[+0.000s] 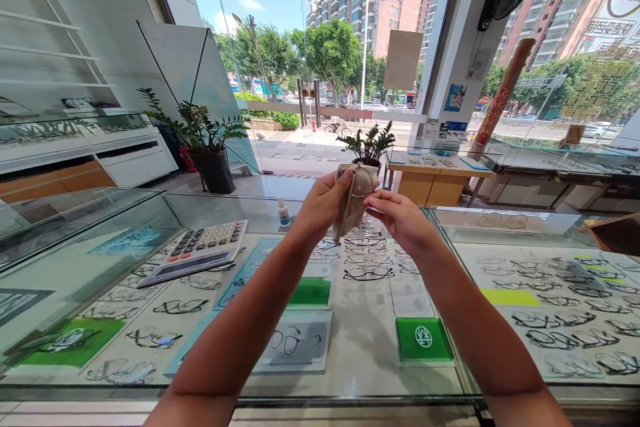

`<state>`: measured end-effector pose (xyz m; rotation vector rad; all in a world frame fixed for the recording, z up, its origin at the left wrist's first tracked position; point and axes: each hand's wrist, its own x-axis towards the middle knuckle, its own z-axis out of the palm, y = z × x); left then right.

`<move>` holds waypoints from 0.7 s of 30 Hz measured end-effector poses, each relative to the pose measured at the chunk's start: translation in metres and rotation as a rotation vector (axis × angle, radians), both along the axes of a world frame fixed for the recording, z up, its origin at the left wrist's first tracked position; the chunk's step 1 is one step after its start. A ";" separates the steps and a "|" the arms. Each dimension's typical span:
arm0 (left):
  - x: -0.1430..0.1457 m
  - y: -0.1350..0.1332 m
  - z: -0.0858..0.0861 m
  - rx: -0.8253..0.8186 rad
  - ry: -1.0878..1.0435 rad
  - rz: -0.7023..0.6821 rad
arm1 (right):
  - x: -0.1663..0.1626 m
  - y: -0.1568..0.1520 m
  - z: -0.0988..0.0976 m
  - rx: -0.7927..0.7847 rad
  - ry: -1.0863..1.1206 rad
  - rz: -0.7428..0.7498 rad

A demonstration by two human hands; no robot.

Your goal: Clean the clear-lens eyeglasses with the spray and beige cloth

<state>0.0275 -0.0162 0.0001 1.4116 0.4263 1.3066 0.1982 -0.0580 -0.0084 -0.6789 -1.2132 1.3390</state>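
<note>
My left hand (326, 203) is closed on a bunched beige cloth (354, 203), with the thumb on top. It hangs above the glass display counter in front of me, pouch-like in shape. A thin curved line runs across its front; whether this is a string or a wire rim I cannot tell. From the other side, my right hand (395, 217) pinches at the cloth's right edge with thumb and forefinger, the other fingers curled. Below the hands, rows of eyeglasses (369, 272) lie inside the glass counter (350, 340).
A large calculator (197, 250) rests on the counter at left, and a small bottle (283, 213) stands near the far edge. Green cards (424, 340) lie under the glass. Potted plants (213, 170) stand beyond, before glass doors. Another display counter (550, 313) adjoins at right.
</note>
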 end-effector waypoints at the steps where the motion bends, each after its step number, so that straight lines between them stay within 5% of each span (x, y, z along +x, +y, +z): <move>1: -0.003 0.002 0.001 0.018 0.014 -0.033 | 0.000 0.000 0.000 -0.005 0.017 0.005; 8: -0.013 0.002 0.004 0.083 0.114 -0.198 | 0.006 -0.001 0.004 -0.028 0.063 0.067; 15: 0.007 -0.003 -0.006 0.210 0.010 0.194 | -0.001 -0.007 0.000 -0.016 0.014 0.161; 21: -0.014 0.002 0.004 0.103 0.113 -0.194 | 0.010 -0.005 0.006 -0.007 0.006 0.154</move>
